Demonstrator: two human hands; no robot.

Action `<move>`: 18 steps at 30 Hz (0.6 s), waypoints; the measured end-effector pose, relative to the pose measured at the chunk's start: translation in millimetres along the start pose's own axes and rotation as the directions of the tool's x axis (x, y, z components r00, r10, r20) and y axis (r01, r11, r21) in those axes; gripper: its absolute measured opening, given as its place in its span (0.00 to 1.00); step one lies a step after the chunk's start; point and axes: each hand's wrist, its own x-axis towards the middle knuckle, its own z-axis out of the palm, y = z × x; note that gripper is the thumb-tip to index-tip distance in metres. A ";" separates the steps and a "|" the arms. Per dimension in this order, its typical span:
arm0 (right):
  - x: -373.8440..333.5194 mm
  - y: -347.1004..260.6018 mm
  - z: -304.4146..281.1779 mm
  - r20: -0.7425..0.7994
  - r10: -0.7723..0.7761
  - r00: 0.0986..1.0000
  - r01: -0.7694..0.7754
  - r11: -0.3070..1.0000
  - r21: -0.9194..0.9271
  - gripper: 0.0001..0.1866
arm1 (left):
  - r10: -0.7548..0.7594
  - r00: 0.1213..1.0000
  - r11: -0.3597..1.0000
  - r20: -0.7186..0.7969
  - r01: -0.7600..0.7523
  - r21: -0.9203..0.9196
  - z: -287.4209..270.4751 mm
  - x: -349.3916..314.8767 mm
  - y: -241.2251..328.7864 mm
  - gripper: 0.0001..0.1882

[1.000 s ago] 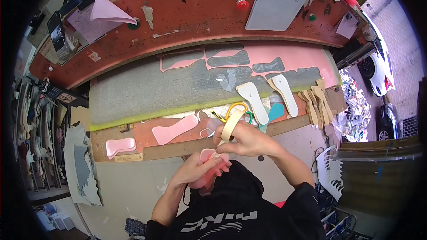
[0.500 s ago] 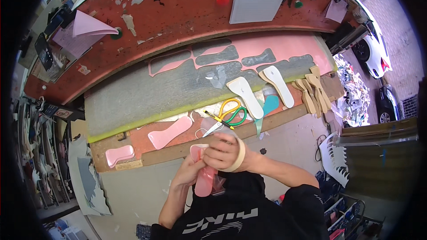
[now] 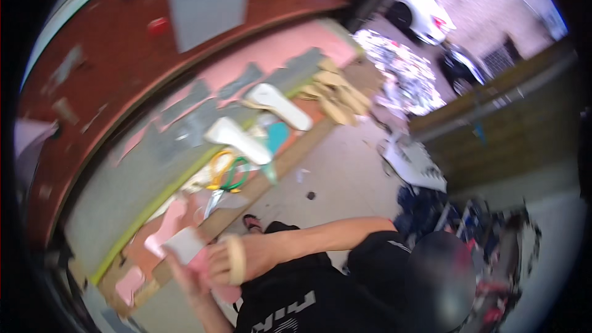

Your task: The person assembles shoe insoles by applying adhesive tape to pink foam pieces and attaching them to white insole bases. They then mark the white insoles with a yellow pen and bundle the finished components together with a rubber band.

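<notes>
Both my hands are together in front of my shirt at the bench's near edge. Between them is a pink sole-shaped piece [image 3: 200, 263], with a pale grey-white end [image 3: 185, 245] sticking out at the top. My left hand [image 3: 192, 285] grips it from the left, its fingers blurred. The curled fingers of my right hand [image 3: 254, 256] press on its right side. A tan ring like a tape roll [image 3: 236, 259] is looped around my right hand. Scissors [image 3: 227, 176] with yellow and green handles lie just beyond, beside another pink sole-shaped piece [image 3: 169, 222].
Two white sole shapes [image 3: 237, 140] and a stack of tan shapes [image 3: 339, 92] lie on the bench, near a teal piece [image 3: 277, 135]. A smaller pink piece [image 3: 129, 285] is at the left end. A person's head [image 3: 438, 277] is at the lower right.
The view has swung right, shifting the bench leftward and tilting it. My hands and the pink piece now appear farther left and lower, and its pale end shows.
</notes>
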 end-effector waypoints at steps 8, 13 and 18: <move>20.7 -73.4 -52.1 0.287 -0.055 0.956 -0.215 0.534 0.818 0.09 | 0.284 0.947 0.926 0.152 -0.312 0.214 -85.4 59.9 43.9 0.35; 18.5 -20.6 -67.7 0.056 0.261 0.964 -0.251 0.811 0.528 0.10 | 0.007 0.998 0.852 0.066 -0.040 0.523 -21.8 22.9 -0.9 0.30; 9.3 2.4 -66.4 -0.029 0.518 0.855 -0.509 0.848 0.150 0.11 | -0.254 0.915 0.954 0.314 0.183 0.237 23.8 -0.2 -1.1 0.15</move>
